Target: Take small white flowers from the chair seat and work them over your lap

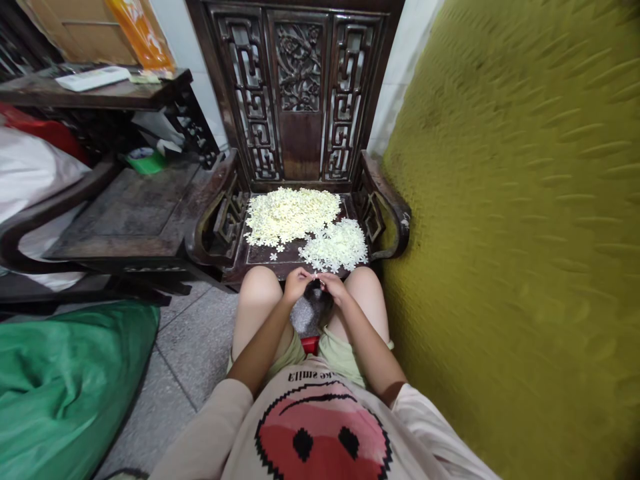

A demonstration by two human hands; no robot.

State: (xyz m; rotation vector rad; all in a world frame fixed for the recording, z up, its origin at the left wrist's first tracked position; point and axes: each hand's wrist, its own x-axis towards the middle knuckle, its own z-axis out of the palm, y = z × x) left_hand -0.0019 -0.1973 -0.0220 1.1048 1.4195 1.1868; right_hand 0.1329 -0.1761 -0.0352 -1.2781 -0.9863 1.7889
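Two-handed at the carved armchair [301,143]: leftward on it, larger flower heap [290,215]; before its front edge, pinched between left hand [297,285] and right hand [333,285] — likely for control — seemingly a white blossom [315,276]; rightward on it, smaller flower heap [337,245], within reach.

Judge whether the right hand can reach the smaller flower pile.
Probably yes: the right hand is close to the smaller pile, nothing visible between, though it seems busy with the left hand.

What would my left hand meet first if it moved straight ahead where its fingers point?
Your bare left hand would probably meet first the tiny whitish piece between both hands, then your bare right hand; exact depth is unclear.
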